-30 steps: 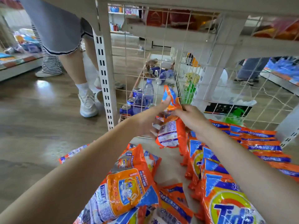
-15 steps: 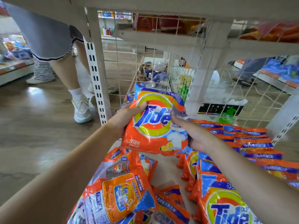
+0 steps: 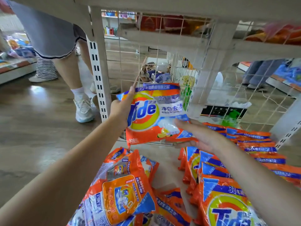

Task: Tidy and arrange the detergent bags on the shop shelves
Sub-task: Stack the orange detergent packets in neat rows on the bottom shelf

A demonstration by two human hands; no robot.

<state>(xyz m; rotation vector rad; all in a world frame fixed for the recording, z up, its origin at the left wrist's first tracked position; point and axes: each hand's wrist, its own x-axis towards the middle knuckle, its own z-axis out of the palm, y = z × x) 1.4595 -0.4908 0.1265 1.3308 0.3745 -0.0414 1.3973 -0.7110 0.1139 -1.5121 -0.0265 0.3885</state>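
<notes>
Nearest the camera, a loose heap of orange detergent bags lay on the shelf, left of centre. To its right, a row of like bags stood upright, faces forward. Beyond them, a stack of bags lay flat. Above the shelf, one bag was held in the air, front face toward the camera. The left hand gripped its left edge, fingers curled behind and thumb on the front. The right hand supported its lower right corner, fingers fairly straight beneath, thumb on top. Behind, a wire grid backed the shelf beside a slotted post. A bystander's legs stood on the floor beyond.
</notes>
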